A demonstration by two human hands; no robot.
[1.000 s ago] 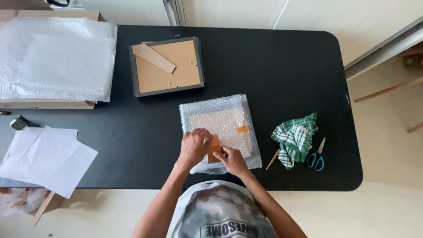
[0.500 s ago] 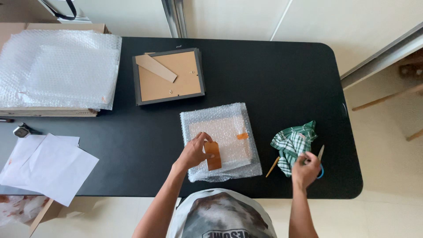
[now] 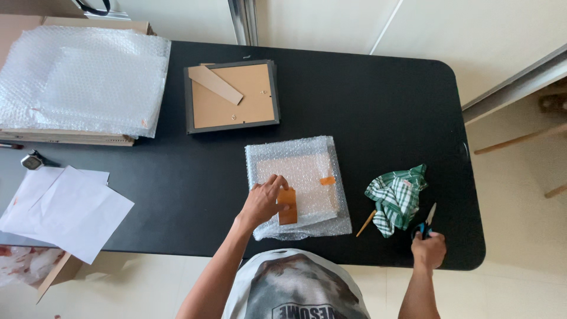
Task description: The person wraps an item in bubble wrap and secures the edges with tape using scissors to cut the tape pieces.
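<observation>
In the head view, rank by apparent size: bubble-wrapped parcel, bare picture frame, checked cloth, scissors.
1-2. Bubble-wrapped parcel and bare frame: too close to rank.
3. Checked cloth.
4. Scissors, partly hidden by the right hand.

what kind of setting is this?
Probably a home packing spot, not a factory: one black table on pale tiled floor, a stack of bubble wrap sheets, a bare picture frame lying face down, and a bubble-wrapped frame being taped, scissors at hand.
</observation>
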